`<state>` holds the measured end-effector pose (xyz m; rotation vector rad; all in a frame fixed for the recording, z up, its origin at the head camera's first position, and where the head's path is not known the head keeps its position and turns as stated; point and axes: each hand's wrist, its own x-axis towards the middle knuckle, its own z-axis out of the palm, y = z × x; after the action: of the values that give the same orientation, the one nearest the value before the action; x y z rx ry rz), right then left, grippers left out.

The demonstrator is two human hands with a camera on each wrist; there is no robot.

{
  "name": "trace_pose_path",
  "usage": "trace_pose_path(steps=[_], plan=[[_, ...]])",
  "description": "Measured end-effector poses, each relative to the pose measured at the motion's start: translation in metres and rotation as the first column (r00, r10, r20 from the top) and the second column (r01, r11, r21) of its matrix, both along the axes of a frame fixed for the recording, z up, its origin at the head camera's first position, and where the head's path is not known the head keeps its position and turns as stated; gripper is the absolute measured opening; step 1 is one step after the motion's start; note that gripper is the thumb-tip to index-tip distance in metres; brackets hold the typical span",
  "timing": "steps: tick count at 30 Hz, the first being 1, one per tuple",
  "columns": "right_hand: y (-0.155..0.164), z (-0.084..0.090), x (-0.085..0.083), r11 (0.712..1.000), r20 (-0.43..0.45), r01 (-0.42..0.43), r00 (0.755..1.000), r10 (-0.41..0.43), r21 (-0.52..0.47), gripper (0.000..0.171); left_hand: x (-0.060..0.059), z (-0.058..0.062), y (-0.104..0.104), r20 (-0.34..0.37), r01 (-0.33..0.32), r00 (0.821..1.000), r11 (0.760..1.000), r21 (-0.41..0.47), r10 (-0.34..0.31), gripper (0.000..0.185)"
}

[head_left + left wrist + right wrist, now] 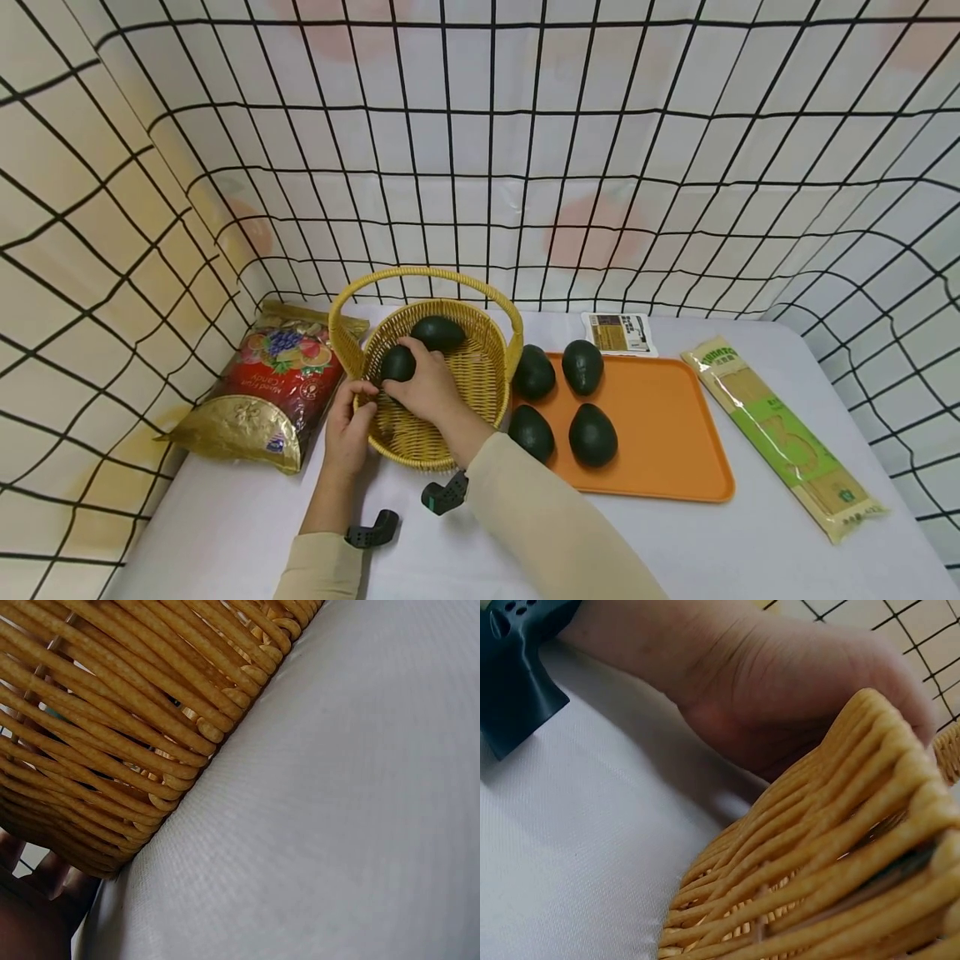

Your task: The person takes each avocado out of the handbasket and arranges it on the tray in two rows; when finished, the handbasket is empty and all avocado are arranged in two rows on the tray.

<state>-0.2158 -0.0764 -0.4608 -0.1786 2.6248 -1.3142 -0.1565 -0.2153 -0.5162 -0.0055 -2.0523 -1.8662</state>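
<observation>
Right hand: the right hand (427,385) reaches into the basket, fingers curled round an avocado (397,363) near the basket's 9 o'clock wall.
Left hand: the left hand (351,421) grips the basket rim (358,398) at about 8 o'clock, thumb over the edge; in the left wrist view only fingertips (30,874) show beside the weave, so how firm the hold is I cannot say.
Basket: a wicker basket (112,712) with a hoop handle (420,275), standing on the desk (675,542); a second avocado (438,333) lies at its 12 o'clock.
Handling: the held avocado looks firm, rounded and smooth-skinned, likely a little slippery; best cupped round its widest part. The basket is light and stiff, so it may slide unless steadied.
Avocados: six in all, two in the basket, four on the tray.
Tray: one orange tray (675,433) at the basket's 3 o'clock.
Others: one candy bag (262,392) at 9 o'clock, one noodle packet (787,433) far right, one small box (619,333) behind the tray.
</observation>
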Motion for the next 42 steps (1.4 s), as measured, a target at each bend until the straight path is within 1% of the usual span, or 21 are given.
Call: trace_pose_path(steps=[6,14,20,27,30,34,36,42], plan=[[0.003,0.004,0.002,0.996,-0.024,0.031,0.999,-0.034,-0.082,0.074,0.001,0.001,0.000,0.009,-0.003,1.000,1.000,0.001,0.003,0.020],[0.009,0.014,0.008,0.984,-0.044,0.062,0.997,-0.070,-0.165,0.076,0.001,0.001,-0.001,0.022,0.000,1.000,1.000,-0.012,0.001,0.021],[0.020,0.021,0.021,0.968,-0.048,0.075,0.995,-0.089,-0.240,0.076,0.001,0.001,-0.001,0.022,0.007,1.000,1.000,-0.013,-0.006,0.021],[0.037,0.035,0.037,0.943,-0.061,0.045,0.996,-0.069,-0.331,0.076,0.002,0.002,-0.001,0.032,0.017,0.999,1.000,-0.004,-0.017,0.021],[0.045,0.043,0.044,0.942,-0.092,0.022,0.994,-0.056,-0.336,0.077,0.002,0.002,-0.002,0.044,0.015,0.999,1.000,-0.003,-0.015,0.021],[0.055,0.050,0.054,0.951,-0.133,-0.007,0.990,-0.035,-0.308,0.076,0.002,0.002,-0.002,0.057,0.012,0.998,1.000,-0.004,-0.012,0.021],[0.060,0.052,0.060,0.959,-0.131,-0.009,0.991,-0.030,-0.283,0.075,0.002,0.002,-0.002,0.059,0.013,0.998,1.000,-0.003,-0.013,0.021],[0.081,0.059,0.075,0.955,-0.118,-0.014,0.993,-0.022,-0.295,0.075,0.002,0.002,-0.002,0.048,0.011,0.999,1.000,-0.001,-0.011,0.021]])
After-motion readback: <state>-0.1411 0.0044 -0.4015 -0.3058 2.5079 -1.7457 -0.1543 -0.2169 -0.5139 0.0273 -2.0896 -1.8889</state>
